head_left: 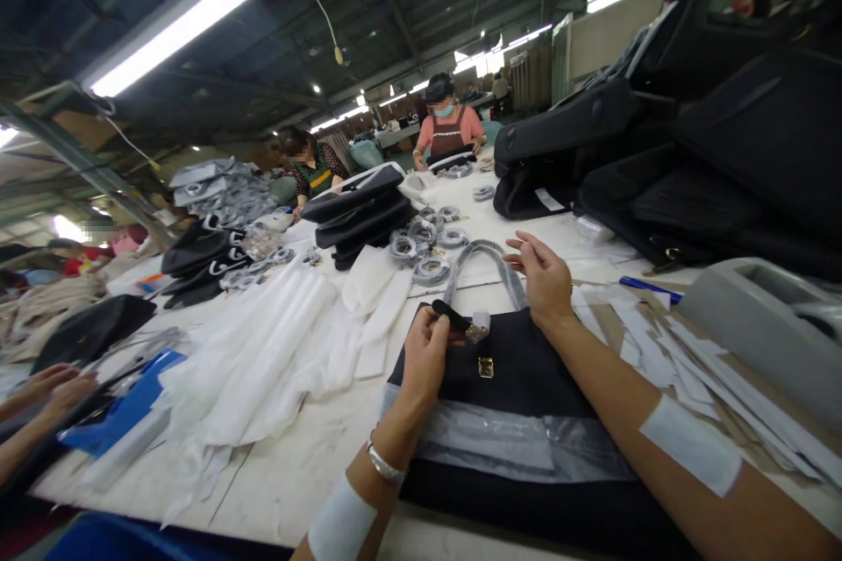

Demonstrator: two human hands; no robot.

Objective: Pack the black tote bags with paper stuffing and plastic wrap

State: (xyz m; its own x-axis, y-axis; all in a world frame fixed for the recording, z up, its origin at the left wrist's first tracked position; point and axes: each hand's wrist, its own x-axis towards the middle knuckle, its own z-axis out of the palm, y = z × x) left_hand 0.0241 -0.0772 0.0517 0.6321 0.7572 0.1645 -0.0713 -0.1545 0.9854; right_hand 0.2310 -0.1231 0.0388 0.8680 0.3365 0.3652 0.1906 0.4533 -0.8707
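Note:
A black bag (526, 377) lies in front of me on the white table, with clear plastic film (519, 443) across its lower part and a wrapped grey handle (480, 254) looping from its top. My left hand (427, 351) pinches a black strap tab (451, 314) with a gold clasp piece at its end, held above the bag. Below the tab, a gold lock plate (485, 367) sits on the bag's front. My right hand (540, 279) is raised beside the handle's right side, fingers apart and slightly bent, with nothing visible in it.
White foam sheets (256, 351) spread to the left, near a person's hands (59, 390). Coiled grey straps (431, 270) and stacked black bags (361, 215) stand ahead. Paper strips (697, 359), a grey holder (769, 333) and piled black bags (743, 158) are at right. Two people work across the table.

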